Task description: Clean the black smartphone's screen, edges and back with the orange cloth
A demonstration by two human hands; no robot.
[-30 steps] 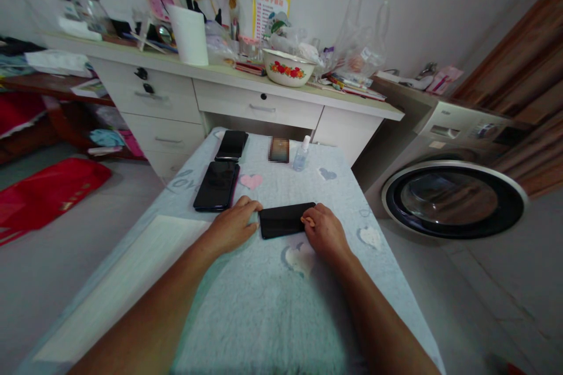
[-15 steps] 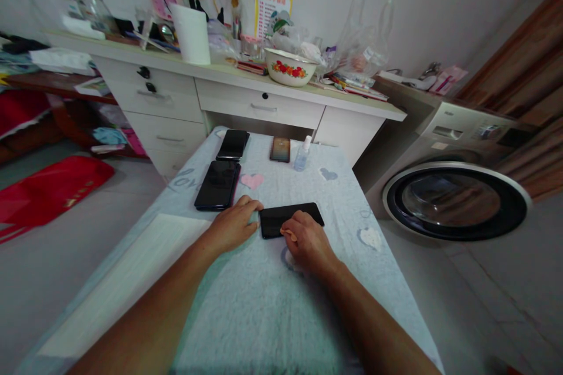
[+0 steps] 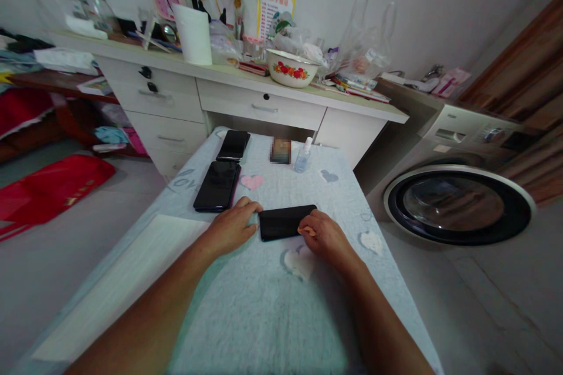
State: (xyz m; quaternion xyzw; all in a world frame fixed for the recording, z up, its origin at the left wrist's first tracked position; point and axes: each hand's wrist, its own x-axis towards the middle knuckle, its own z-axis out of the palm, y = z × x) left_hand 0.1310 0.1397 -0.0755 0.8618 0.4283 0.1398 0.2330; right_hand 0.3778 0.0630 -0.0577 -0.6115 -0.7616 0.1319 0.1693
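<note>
A black smartphone (image 3: 281,222) lies flat on the cloth-covered table, screen up. My left hand (image 3: 233,224) is at its left end, fingers and thumb closed against that edge and holding it in place. Bunched in the closed fingers of my right hand (image 3: 328,234) is a small orange cloth (image 3: 307,230), which touches the right part of the screen. Most of the cloth is hidden inside the hand. Two more dark phones, a nearer one (image 3: 217,186) and a farther one (image 3: 233,145), lie to the left. A clear spray bottle (image 3: 302,156) with a white cap stands behind.
Beside the bottle lies a small blurred dark item (image 3: 280,150). A white strip (image 3: 127,281) runs along the table's left side. The white desk (image 3: 259,99) beyond carries a floral enamel bowl (image 3: 292,69) and a paper roll (image 3: 193,35). At right is a washing machine (image 3: 440,129).
My right hand has slid right across the screen with the orange cloth, toward the phone's right end. My left hand has stayed at the left edge.
</note>
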